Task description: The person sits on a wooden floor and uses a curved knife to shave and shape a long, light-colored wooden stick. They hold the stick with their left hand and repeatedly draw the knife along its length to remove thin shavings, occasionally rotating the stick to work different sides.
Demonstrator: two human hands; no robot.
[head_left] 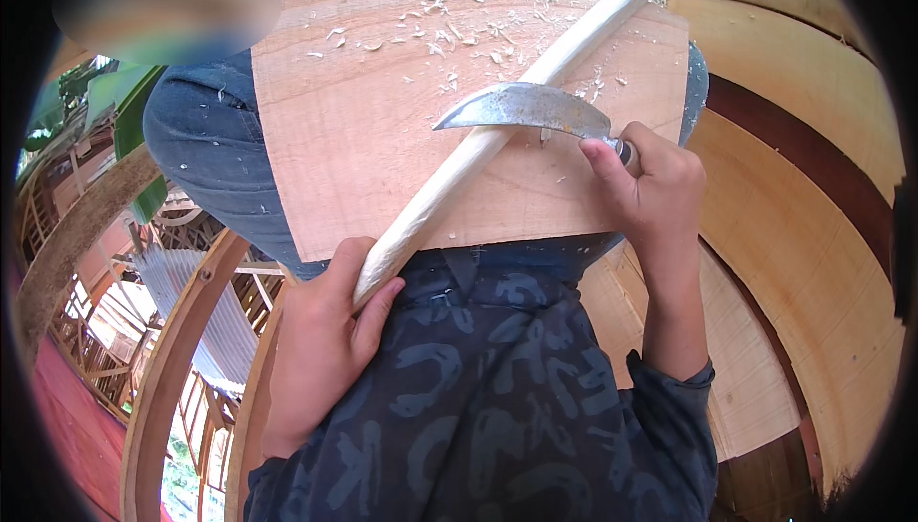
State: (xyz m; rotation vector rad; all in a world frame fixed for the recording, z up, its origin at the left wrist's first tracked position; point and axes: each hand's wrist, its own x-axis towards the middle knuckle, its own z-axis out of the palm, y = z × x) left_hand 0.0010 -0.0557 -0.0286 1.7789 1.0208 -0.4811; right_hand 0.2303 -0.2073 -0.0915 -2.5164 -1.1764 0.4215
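My left hand (pixel 330 326) is closed round the near end of a pale, peeled wooden stick (pixel 449 183). The stick slants up and away to the far right, across a flat wooden board (pixel 354 149) on my lap. In my right hand (pixel 660 183) is a knife with a curved, spotted metal blade (pixel 526 106); the fingers wrap its handle, which is mostly hidden. Its blade lies across the middle of the stick, tip pointing left. Whether the edge bites into the wood cannot be made out.
Curled wood shavings (pixel 449 20) are scattered over the far part of the board. Wooden planks (pixel 794 168) curve along the right side. To the left are a wooden rail (pixel 182 359), a corrugated sheet (pixel 210 321) and green leaves (pixel 134 101). My jeans-covered knees (pixel 201 130) stick out beside the board.
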